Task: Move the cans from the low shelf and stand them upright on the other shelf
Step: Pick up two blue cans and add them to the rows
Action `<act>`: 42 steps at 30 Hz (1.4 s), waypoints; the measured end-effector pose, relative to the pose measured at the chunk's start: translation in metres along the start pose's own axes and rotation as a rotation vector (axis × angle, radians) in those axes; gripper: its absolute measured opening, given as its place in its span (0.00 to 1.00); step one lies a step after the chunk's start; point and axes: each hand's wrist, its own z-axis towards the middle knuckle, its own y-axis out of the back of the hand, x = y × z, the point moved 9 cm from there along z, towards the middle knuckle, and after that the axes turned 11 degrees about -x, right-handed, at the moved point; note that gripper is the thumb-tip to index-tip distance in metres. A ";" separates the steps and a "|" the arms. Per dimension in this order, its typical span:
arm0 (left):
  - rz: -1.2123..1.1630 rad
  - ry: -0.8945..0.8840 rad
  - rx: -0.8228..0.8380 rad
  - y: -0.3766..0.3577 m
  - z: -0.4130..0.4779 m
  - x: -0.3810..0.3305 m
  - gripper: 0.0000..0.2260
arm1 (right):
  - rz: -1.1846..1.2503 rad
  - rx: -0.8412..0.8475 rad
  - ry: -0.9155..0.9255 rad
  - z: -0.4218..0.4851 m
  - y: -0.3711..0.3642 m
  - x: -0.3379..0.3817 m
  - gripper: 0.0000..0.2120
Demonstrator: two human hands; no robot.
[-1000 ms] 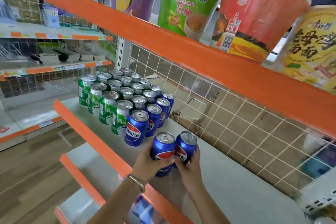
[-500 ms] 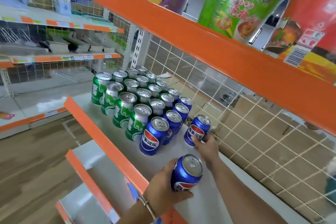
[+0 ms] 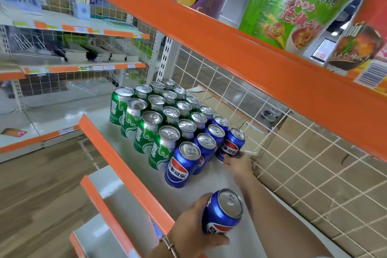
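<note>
head view looks down on a white shelf [image 3: 230,176] edged in orange, with a wire mesh back [image 3: 303,163] and noodle tubs [image 3: 301,4] on the orange-fronted shelf above. on the white shelf stands a tight block of cans: green cans [image 3: 146,130] along the front-left, blue ones toward the right end. the front blue can [image 3: 182,165] marks the block's near corner.

the right hand [image 3: 238,163] is wrapped low around a blue can at the back [image 3: 231,145], fingers closed on its lower body, setting it upright against the row near the mesh. the left hand [image 3: 188,230], a bangle [image 3: 169,244] on its wrist, is curled around a second blue can [image 3: 223,211], held tilted just above the shelf's near end, apart from the block.

to do this step well, i'd judge the back can should sit flat on its base and snug to its neighbours before the fingers let go, sliding rather than dropping so nothing tips. the held can then needs righting and a place in the open spot beside the front blue can.
</note>
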 end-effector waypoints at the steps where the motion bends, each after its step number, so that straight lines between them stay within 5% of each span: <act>1: 0.006 0.004 0.000 0.000 0.000 0.002 0.34 | 0.037 0.021 -0.002 -0.007 0.002 0.003 0.16; 7: -0.013 0.034 0.022 -0.004 0.003 0.002 0.34 | 0.102 0.259 0.061 -0.069 0.024 0.025 0.28; 11: -0.069 0.103 0.029 0.001 0.020 0.006 0.33 | -0.055 0.707 0.057 -0.127 0.040 0.004 0.27; 14: -0.049 0.134 0.004 0.012 0.033 0.006 0.24 | -0.183 0.953 0.102 -0.175 0.042 -0.008 0.32; 21: 0.196 0.098 0.020 0.011 0.026 0.002 0.35 | -0.016 0.597 0.133 -0.171 0.028 -0.011 0.34; 25: 0.382 0.009 0.110 0.002 0.009 -0.004 0.38 | -0.060 0.232 0.169 -0.144 0.042 -0.012 0.31; 29: 0.626 -0.068 0.125 0.002 -0.002 -0.007 0.35 | -0.045 -0.004 0.215 -0.118 0.042 0.000 0.26; 35: 0.673 -0.045 0.146 0.001 0.000 -0.004 0.33 | -0.201 -0.042 0.291 -0.088 0.014 0.006 0.40; 42: 0.683 -0.064 0.163 -0.001 0.001 0.001 0.33 | -0.391 -0.060 0.233 -0.075 -0.007 0.007 0.42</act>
